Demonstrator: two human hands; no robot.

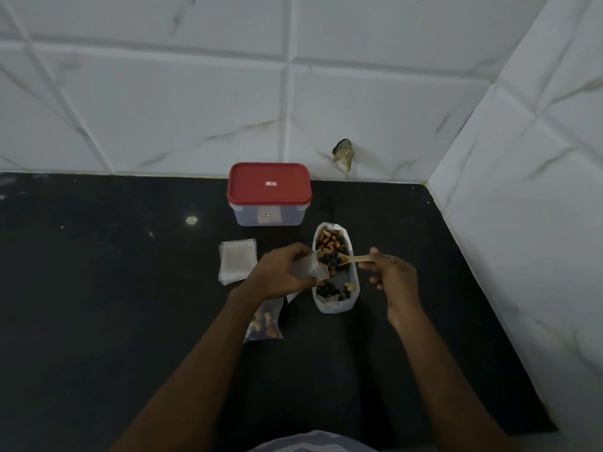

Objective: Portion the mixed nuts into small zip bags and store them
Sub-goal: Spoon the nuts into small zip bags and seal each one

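Filling step: left grip [280, 272] clamped on open zip bag [310, 265], right grip [388, 272] clamped on spoon [350, 258]. Next, probably: tipping nuts [331, 246] in gently.

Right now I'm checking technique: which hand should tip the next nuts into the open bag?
Right hand: it holds the loaded spoon at the bag mouth; the left hand is holding that bag.

The scene is dimly lit. A small glare spot is seen on the dark countertop [191, 219], left of the left hand [280, 272]. Tile lines are bent near the edges.
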